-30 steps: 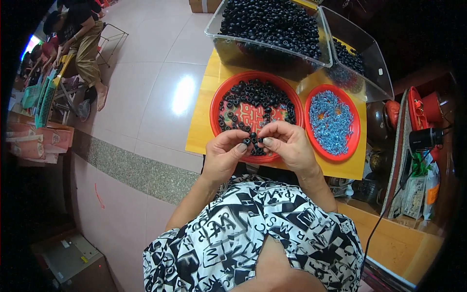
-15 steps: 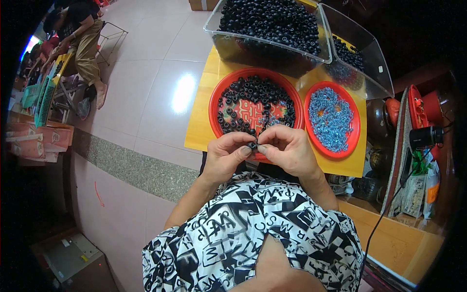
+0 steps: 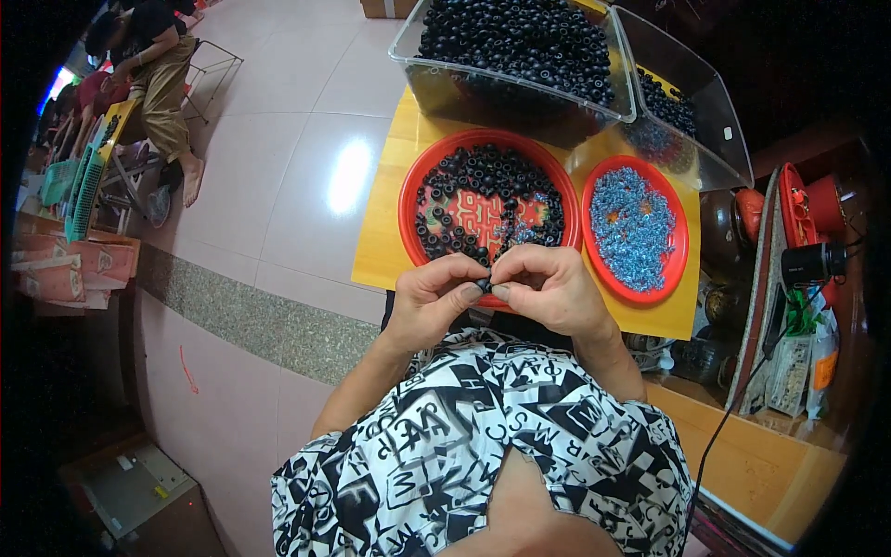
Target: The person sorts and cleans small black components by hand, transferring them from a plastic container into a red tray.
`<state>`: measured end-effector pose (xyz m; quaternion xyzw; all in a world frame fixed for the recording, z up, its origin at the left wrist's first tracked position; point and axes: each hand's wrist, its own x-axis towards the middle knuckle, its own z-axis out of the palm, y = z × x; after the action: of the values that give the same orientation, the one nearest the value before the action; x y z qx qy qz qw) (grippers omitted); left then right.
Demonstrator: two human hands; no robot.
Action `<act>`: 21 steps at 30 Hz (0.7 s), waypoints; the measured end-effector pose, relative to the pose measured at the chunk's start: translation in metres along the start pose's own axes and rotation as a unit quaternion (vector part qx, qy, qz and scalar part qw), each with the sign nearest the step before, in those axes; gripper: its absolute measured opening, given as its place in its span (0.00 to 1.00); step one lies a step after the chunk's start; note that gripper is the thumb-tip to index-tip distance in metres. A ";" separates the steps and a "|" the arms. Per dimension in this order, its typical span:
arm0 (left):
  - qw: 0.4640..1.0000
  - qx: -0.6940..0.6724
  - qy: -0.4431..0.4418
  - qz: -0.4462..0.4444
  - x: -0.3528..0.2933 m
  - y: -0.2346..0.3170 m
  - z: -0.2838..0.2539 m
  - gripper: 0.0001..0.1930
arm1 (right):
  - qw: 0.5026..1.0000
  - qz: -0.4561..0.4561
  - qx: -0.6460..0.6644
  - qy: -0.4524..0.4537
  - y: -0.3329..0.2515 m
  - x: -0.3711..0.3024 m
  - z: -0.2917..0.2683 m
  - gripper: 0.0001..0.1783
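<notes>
Over the near rim of a round red tray point(image 3: 406, 200), my two hands meet fingertip to fingertip. Thumb and forefinger of my left hand point(image 3: 419, 302) pinch a small black ring-shaped part point(image 3: 484, 286). My right hand point(image 3: 557, 292) is closed in a pinch against the same part; whatever its fingertips hold is too small to make out. Loose black ring-shaped parts point(image 3: 483, 172) lie around the tray, over its patterned red bottom, with a few bluish bits among them. To the right, a smaller red tray point(image 3: 682, 255) carries a heap of tiny shiny blue pieces point(image 3: 631, 227).
Both trays stand on a yellow board point(image 3: 379, 237). Behind them is a clear plastic bin point(image 3: 520, 97) piled with black parts, beside a second clear bin point(image 3: 710, 121). A cable point(image 3: 722, 432) runs down at the right. Another person point(image 3: 158, 84) works at the far left.
The black part has turned a little between my fingertips, and its open end no longer shows. My right fingers have shifted slightly; both hands stay in nearly the same place.
</notes>
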<state>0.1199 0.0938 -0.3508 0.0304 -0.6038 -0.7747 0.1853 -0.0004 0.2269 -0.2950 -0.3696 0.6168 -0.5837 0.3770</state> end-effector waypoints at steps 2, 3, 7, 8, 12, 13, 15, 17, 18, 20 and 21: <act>1.000 0.013 -0.013 0.009 0.001 0.000 0.000 0.07 | 1.000 0.021 0.001 -0.007 -0.001 0.000 -0.001 0.03; 0.999 0.037 -0.010 0.022 0.001 -0.001 0.000 0.07 | 1.000 0.020 0.001 -0.007 -0.001 0.000 -0.001 0.03; 0.993 0.115 -0.005 0.038 0.000 0.006 0.005 0.07 | 0.996 -0.039 -0.075 -0.021 0.005 0.001 -0.004 0.04; 0.993 0.116 -0.006 0.038 0.000 0.009 0.006 0.07 | 0.994 -0.061 -0.080 -0.035 0.005 0.001 -0.004 0.06; 0.983 0.167 -0.011 0.074 0.002 0.015 0.008 0.05 | 0.999 -0.005 0.030 -0.038 0.007 0.003 -0.006 0.04; 0.979 0.186 -0.011 0.086 0.003 0.015 0.008 0.05 | 0.996 0.033 0.061 -0.061 0.010 0.004 -0.008 0.05; 0.970 0.207 -0.013 0.127 0.006 0.014 0.008 0.06 | 0.990 0.071 0.093 -0.084 0.017 0.005 -0.009 0.07; 0.959 0.227 -0.016 0.167 0.007 0.015 0.008 0.08 | 0.980 0.111 0.116 -0.119 0.022 0.005 -0.010 0.09; 0.958 0.233 -0.027 0.164 0.007 0.018 0.008 0.09 | 0.980 0.111 0.116 -0.118 0.024 0.005 -0.010 0.09; 0.957 0.239 -0.039 0.160 0.008 0.020 0.008 0.09 | 0.975 0.043 0.139 -0.168 0.028 0.005 -0.010 0.11; 0.952 0.248 -0.053 0.171 0.008 0.020 0.007 0.10 | 0.975 0.043 0.139 -0.168 0.030 0.004 -0.010 0.11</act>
<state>0.1151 0.0940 -0.3288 -0.0694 -0.7817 -0.5580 0.2698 -0.0121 0.2289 -0.3251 -0.3792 0.4727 -0.5768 0.5478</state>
